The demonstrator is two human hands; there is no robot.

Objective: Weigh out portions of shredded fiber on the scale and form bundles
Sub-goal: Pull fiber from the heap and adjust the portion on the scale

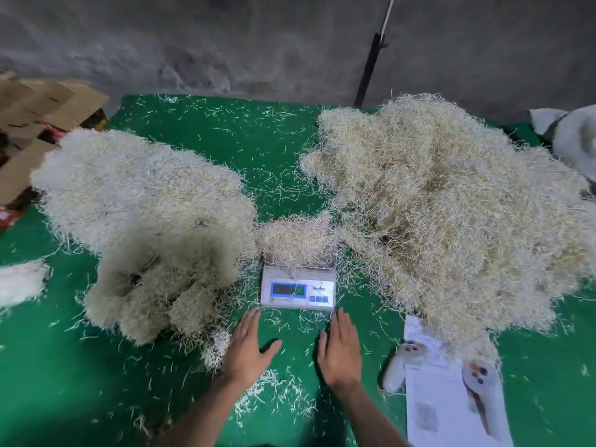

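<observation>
Green cloth covers a table where two bare hands lie flat, fingers straight and together, holding nothing. Left hand and right hand sit apart, side by side, fingertips just short of a small white digital scale at their 12 o'clock. On the scale's pan sits a small portion of shredded fiber. At 10 o'clock from the hands rises a pale left heap; at 2 o'clock spreads a larger, yellower right heap. Printed paper sheets lie at 4 o'clock. Cardboard sits at the far left edge.
</observation>
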